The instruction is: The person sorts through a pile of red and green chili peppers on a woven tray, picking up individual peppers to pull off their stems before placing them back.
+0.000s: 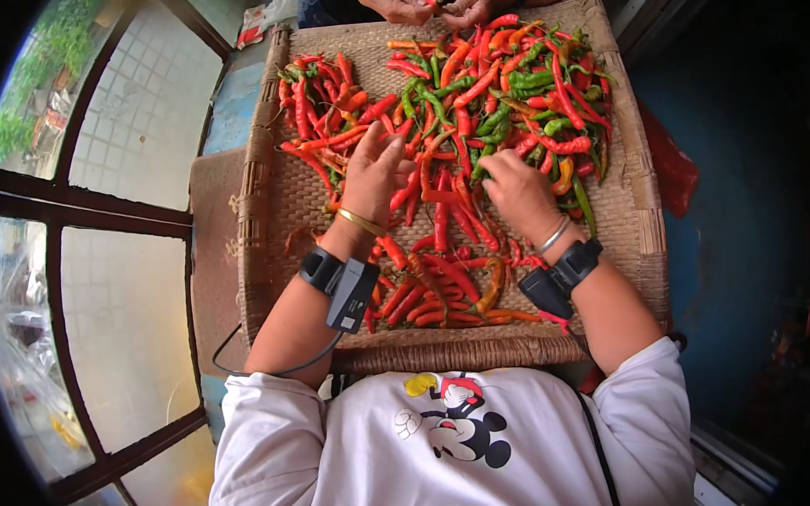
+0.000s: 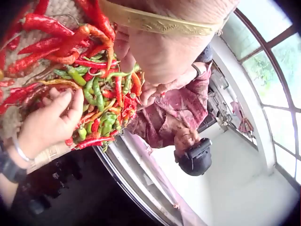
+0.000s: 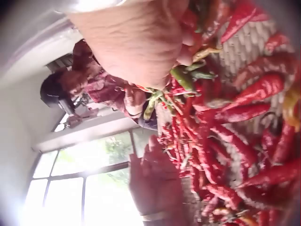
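Red chili peppers [image 1: 444, 288] with some green chili peppers [image 1: 529, 80] lie spread on a woven tray [image 1: 647, 229]. My left hand [image 1: 377, 176] hovers over the middle-left of the pile, fingers loosely extended; nothing shows in its grasp in the right wrist view. My right hand [image 1: 517, 190] is low over the pile to its right, fingers bent downward. A green chili pepper [image 3: 182, 79] is right at its fingertips; I cannot tell if they pinch it. Across the tray, another person's hands [image 1: 469, 6] hold a small red chili pepper [image 1: 429, 0].
A paned window [image 1: 127, 261] runs along the left side. Beside the tray lies a brown ledge [image 1: 214, 237], and a white and red plastic bag [image 1: 265, 16] sits at the far left corner. A red bag [image 1: 673, 167] hangs past the tray's right edge.
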